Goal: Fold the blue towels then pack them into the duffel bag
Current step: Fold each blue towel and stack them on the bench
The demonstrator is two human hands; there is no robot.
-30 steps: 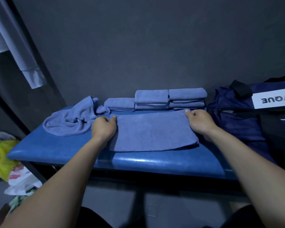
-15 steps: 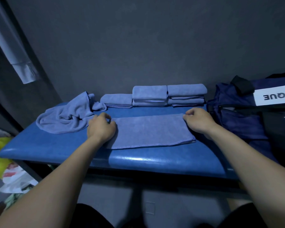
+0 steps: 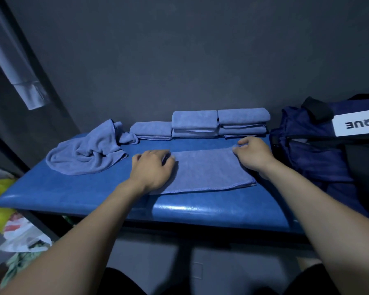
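A blue towel (image 3: 209,171) lies folded into a long strip across the middle of the blue bench (image 3: 77,194). My left hand (image 3: 151,168) lies over its left end with fingers curled round the far corner. My right hand (image 3: 254,153) pinches the far right corner. Three stacks of folded towels (image 3: 194,124) line the wall behind. A crumpled blue towel (image 3: 87,154) sits at the left. The navy duffel bag (image 3: 320,154) stands at the bench's right end, close to my right hand.
A dark wall runs right behind the bench. Plastic bags (image 3: 0,211), yellow and white, lie on the floor to the left. A pale cloth (image 3: 19,77) hangs at the upper left. The bench's front strip is bare padding.
My left hand has slid to the right, taking the towel's left end with it. My right hand has stayed at the right corner.
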